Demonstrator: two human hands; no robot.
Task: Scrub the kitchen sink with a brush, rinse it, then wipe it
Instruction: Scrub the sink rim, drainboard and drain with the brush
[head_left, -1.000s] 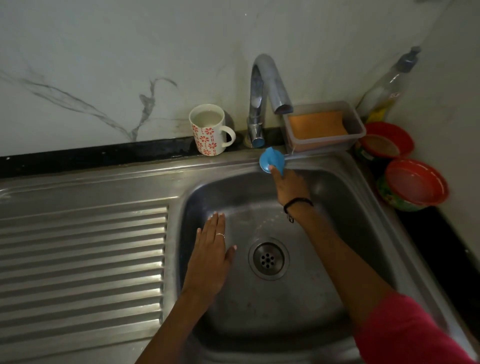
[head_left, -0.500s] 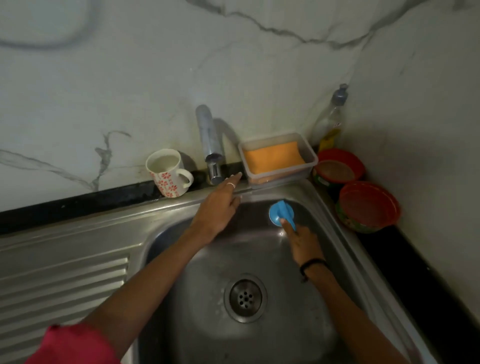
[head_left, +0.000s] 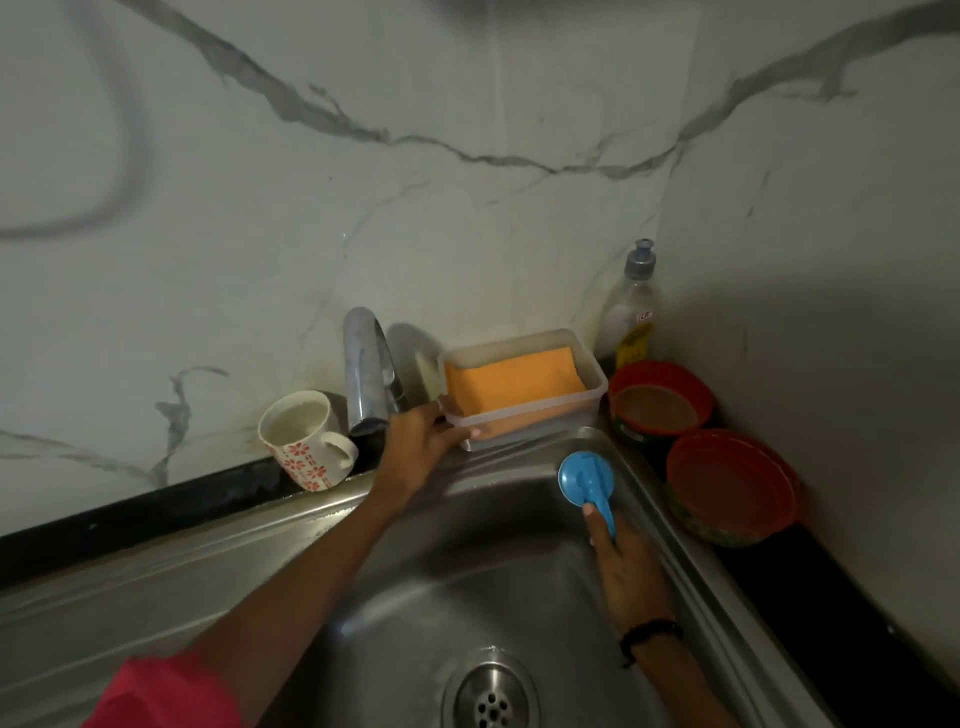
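Note:
The steel sink (head_left: 467, 587) fills the lower middle, its round drain (head_left: 491, 699) at the bottom. My right hand (head_left: 631, 571) grips the handle of a blue round brush (head_left: 587, 480), whose head lies against the sink's back right corner. My left hand (head_left: 423, 441) reaches over the back rim beside the chrome tap (head_left: 366, 374) and grips the left end of a clear plastic box (head_left: 592, 387), fingers curled under its front edge. An orange cloth (head_left: 511, 382) lies in the box.
A flowered white mug (head_left: 306, 441) stands left of the tap on the black ledge. A dish-soap bottle (head_left: 631, 312) is in the wall corner. Two red-rimmed bowls (head_left: 657, 400) (head_left: 730, 486) sit on the counter right of the sink. The draining board (head_left: 130, 597) lies left.
My left hand left the basin floor, reached past the tap and took hold of the plastic box. The right hand with the brush shifted toward the sink's right corner. My head moved closer.

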